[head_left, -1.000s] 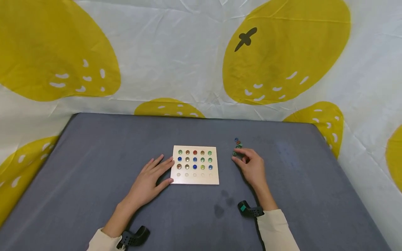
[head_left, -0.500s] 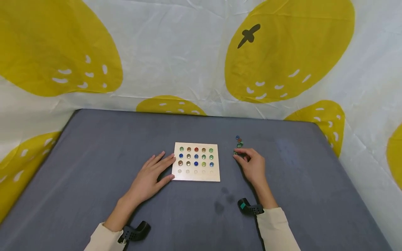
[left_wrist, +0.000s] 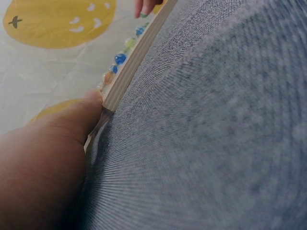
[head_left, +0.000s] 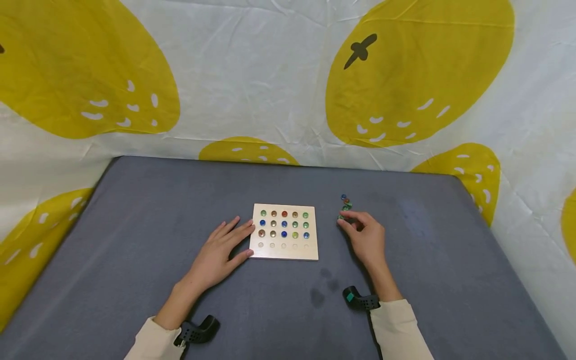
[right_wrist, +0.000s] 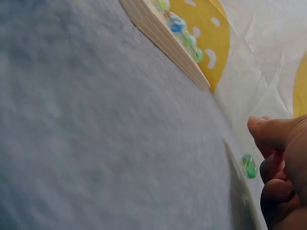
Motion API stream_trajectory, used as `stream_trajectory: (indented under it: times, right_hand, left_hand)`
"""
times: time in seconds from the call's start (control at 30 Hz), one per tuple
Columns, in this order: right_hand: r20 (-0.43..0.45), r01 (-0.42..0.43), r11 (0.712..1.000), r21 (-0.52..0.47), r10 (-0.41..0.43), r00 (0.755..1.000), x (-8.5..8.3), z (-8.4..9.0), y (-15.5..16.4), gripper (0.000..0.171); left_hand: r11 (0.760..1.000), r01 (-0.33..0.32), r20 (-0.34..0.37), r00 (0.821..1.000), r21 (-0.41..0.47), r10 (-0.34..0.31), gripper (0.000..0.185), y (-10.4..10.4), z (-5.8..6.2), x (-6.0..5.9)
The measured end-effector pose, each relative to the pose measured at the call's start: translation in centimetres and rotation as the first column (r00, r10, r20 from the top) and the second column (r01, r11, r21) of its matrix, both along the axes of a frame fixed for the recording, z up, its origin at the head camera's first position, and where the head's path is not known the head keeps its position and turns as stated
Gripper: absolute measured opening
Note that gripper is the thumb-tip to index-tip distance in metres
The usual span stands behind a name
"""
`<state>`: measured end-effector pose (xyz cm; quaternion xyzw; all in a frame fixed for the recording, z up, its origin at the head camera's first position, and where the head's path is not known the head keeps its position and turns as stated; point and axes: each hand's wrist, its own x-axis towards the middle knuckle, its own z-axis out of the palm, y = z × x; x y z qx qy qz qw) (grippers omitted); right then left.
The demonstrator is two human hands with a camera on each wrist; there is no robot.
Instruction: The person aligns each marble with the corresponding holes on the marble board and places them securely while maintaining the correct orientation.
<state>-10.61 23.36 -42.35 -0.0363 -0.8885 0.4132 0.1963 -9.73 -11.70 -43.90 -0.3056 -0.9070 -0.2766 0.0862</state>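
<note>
A pale wooden board (head_left: pixel 284 252) lies on the grey cloth. Glass marbles fill its three far rows, and the near row of dimples holds none. My left hand (head_left: pixel 225 246) lies flat on the cloth, fingers straight, fingertips and thumb (left_wrist: pixel 72 120) against the board's left edge (left_wrist: pixel 129 67). My right hand (head_left: pixel 363 234) rests right of the board with loosely curled fingers. Its fingertips are at the near end of a small cluster of loose marbles (head_left: pixel 345 202). In the right wrist view a green marble (right_wrist: pixel 248 166) lies on the cloth just beside the thumb (right_wrist: pixel 268 132), not pinched.
The grey cloth-covered table (head_left: pixel 135 225) ends at a white sheet with yellow fruit prints (head_left: pixel 288 100) along the back and both sides. Dark spots (head_left: pixel 326 282) mark the cloth near the front. Black wrist camera mounts (head_left: pixel 360 300) sit at both cuffs.
Both hands stay almost where they were. The right hand's fingertips have edged slightly closer to the loose marbles. The board has not moved.
</note>
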Motion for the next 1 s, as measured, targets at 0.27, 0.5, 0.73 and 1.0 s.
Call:
stream_trajectory:
  times: [0.27,0.5,0.73,1.0]
  right_hand:
    - [-0.013,-0.038,0.998,-0.047,0.038,0.999,0.6,1.3,-2.0,0.019]
    - [-0.029,-0.129,0.987,-0.100,0.127,0.991,1.0,2.0,-4.0,0.019]
    - [-0.077,-0.224,0.962,-0.155,0.214,0.974,1.4,2.3,-6.5,0.018]
    - [-0.080,-0.271,0.947,-0.171,0.261,0.962,2.3,1.8,-9.3,0.016]
  left_hand:
    - [1.000,0.011,-0.013,1.000,-0.002,-0.011,0.058,-0.2,0.1,-0.2]
    - [1.000,0.008,-0.009,1.000,-0.010,-0.008,0.059,0.0,0.0,0.0]
    - [1.000,0.005,-0.005,1.000,0.005,-0.005,0.059,0.1,-0.2,0.1]
    - [1.000,0.005,-0.018,1.000,0.003,-0.005,0.058,-0.1,-0.3,0.2]
